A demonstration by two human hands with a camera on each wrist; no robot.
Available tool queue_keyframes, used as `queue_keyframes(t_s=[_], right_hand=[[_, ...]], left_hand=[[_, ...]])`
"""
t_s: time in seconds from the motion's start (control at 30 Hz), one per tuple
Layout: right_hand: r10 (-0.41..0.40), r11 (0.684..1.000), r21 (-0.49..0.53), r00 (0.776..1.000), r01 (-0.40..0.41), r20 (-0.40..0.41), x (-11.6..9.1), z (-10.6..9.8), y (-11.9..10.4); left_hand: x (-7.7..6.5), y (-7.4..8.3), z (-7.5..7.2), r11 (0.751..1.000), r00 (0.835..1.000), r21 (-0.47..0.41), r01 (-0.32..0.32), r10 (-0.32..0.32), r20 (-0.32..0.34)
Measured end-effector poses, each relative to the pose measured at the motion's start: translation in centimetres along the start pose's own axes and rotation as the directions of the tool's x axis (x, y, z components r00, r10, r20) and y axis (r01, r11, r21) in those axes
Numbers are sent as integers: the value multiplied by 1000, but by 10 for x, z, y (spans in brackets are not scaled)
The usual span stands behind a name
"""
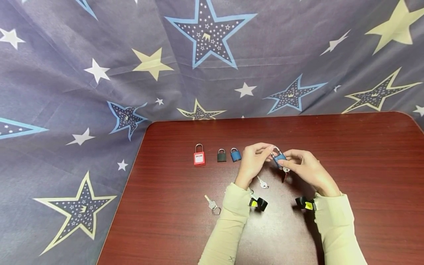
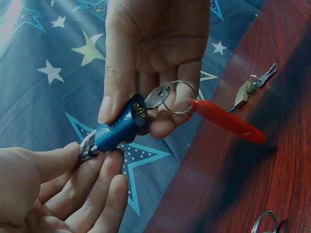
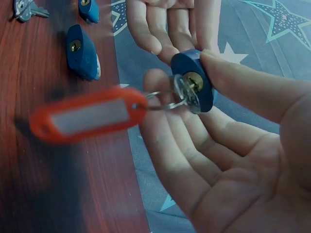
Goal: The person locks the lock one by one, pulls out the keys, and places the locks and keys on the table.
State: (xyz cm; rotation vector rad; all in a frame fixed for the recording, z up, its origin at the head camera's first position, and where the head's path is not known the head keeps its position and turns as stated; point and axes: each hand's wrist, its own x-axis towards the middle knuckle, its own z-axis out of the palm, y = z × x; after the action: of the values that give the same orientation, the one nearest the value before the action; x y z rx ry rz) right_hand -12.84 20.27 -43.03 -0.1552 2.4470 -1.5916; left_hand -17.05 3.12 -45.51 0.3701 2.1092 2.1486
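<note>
Between both hands, raised over the table, is a blue padlock. My left hand pinches its metal shackle between thumb and fingers. My right hand grips the padlock's body, thumb on one side and fingers on the other. A silver key sits in the keyhole at the bottom of the body. From the key's ring hangs a red plastic tag with a white label. In the head view the shackle stands up from the body.
Left of my hands stand a red padlock, a dark green padlock and another blue padlock in a row. Loose keys lie nearer me, others by my left wrist. A brass padlock with keys shows in the left wrist view.
</note>
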Motion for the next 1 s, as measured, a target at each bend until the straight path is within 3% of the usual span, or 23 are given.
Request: queue_keyframes(t_s=[0.1,0.3,0.53,0.63,0.8,1.0], right_hand=[[-14,1000,15,1000,14,6,-1,-1,0],[-25,986,164,999,19,32,0,0,1],[-28,988,151,1000,30,-12,1,0,1],[-18,990,142,1000,21,-23,1,0,1],[-15,995,102,999,19,-46,1,0,0],[1,994,110,997,7,-73,3,1,0]], left_hand=[[0,0,0,1000,1000,7,-13,13,-2],[0,0,1,999,1000,32,-23,23,-17],[-2,0,4,999,999,35,-33,33,-15],[-3,1,5,990,998,136,-39,45,-41],[-5,3,8,947,991,319,-43,82,-110],[-8,6,12,925,982,374,-70,130,-139]])
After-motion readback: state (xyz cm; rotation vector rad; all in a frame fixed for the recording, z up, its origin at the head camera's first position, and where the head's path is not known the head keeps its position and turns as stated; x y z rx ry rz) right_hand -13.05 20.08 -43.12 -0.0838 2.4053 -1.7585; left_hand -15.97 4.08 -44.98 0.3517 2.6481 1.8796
